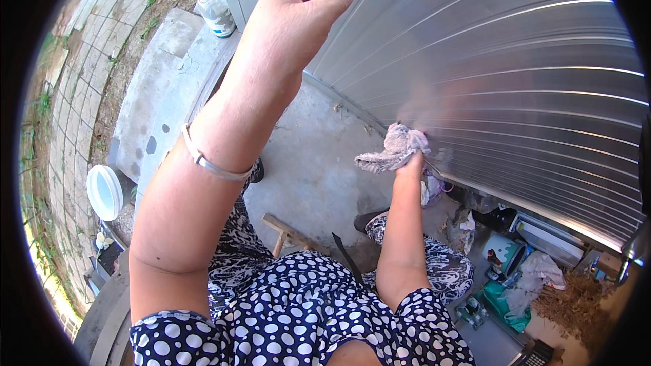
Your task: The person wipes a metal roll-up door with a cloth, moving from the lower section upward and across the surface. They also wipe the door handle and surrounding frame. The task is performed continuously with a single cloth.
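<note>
My left hand (302,10) is raised high, close to the camera, with its fingers curled in toward the thumb and nothing visible in them. A bracelet circles that forearm. Lower down and farther off, my right hand (414,163) grips a crumpled greyish-pink rag (392,148) at the ribbed metal panel (502,74). The rag covers most of the fingers, and part of it hangs loose to the left. The shiny panel fills the upper right and reflects the hand and rag faintly.
A clear jar with a blue lid (215,8) stands on the concrete ledge at upper left. A white bucket (104,192) is at the left. Beneath me is a small wooden stool (285,230). Clutter at lower right includes a green bag (505,305) and a brown fibrous bundle (576,308).
</note>
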`<state>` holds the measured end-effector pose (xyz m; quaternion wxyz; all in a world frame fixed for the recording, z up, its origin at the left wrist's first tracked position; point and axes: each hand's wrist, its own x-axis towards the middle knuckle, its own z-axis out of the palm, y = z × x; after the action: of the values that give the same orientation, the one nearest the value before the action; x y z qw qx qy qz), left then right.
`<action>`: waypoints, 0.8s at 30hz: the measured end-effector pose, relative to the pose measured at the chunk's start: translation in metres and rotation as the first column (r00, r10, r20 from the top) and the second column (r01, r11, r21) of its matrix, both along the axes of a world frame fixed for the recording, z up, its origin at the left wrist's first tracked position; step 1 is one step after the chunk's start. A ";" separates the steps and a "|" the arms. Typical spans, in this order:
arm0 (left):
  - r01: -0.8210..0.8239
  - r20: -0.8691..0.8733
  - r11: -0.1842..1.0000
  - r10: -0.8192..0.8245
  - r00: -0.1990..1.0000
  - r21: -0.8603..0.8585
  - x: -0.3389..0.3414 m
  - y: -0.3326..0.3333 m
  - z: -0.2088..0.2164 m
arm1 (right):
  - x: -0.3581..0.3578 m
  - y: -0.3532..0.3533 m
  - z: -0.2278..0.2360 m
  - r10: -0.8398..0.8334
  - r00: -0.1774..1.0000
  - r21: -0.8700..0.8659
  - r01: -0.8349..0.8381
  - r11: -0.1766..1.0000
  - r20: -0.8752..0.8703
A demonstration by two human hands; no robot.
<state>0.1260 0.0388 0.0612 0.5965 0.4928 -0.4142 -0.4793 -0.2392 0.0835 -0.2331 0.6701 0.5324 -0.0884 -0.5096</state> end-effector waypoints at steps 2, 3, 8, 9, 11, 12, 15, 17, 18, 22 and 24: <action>0.008 0.001 1.000 -0.008 1.000 0.006 -0.009 -0.001 0.006 | -0.021 0.004 -0.048 0.039 0.989 -0.040 -0.033 0.999 0.145; -0.006 0.008 1.000 0.006 1.000 0.016 -0.010 0.001 0.006 | -0.018 0.000 -0.055 0.108 0.993 -0.051 -0.106 0.993 0.039; 0.001 0.005 0.999 -0.001 1.000 0.033 -0.007 -0.001 0.003 | 0.004 -0.009 -0.061 0.409 0.140 0.311 -0.449 0.838 -0.902; -0.003 0.006 0.999 0.003 1.000 0.043 -0.004 0.000 0.001 | 0.017 -0.009 -0.050 0.435 0.153 0.336 -0.432 0.837 -0.887; 0.001 0.002 0.999 -0.001 1.000 0.037 -0.001 0.000 0.000 | 0.033 -0.011 -0.024 0.474 0.181 0.382 -0.383 0.841 -0.862; 0.006 -0.009 0.999 -0.006 1.000 0.035 -0.002 -0.002 0.002 | 0.029 -0.013 -0.033 0.485 0.164 0.438 -0.257 0.862 -0.859; 0.018 -0.033 1.000 -0.017 0.999 0.020 -0.002 -0.005 0.002 | 0.019 0.011 0.022 0.193 0.252 0.020 -0.560 0.829 -0.948; 0.015 -0.031 1.000 -0.015 0.999 -0.005 -0.001 -0.006 -0.002 | 0.001 0.010 0.016 0.275 -0.080 0.286 -0.322 0.903 -0.958; 0.028 -0.042 1.000 -0.028 0.999 -0.009 -0.002 -0.008 -0.002 | -0.021 0.017 0.025 0.102 0.001 0.091 -0.436 0.895 -0.995; 0.022 -0.058 1.000 -0.022 0.998 0.001 0.001 -0.013 -0.010 | -0.006 0.036 0.141 0.008 -0.219 0.059 -0.225 0.973 -0.976; 0.015 -0.094 0.999 -0.012 0.995 0.028 -0.006 -0.016 -0.007 | -0.017 0.039 0.201 -0.086 -0.333 -0.014 -0.214 0.977 -0.939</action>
<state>0.1202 0.0224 0.0545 0.6049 0.4753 -0.3821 -0.5120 -0.2561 0.1225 -0.0321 0.5315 -0.1684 0.4783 -0.6785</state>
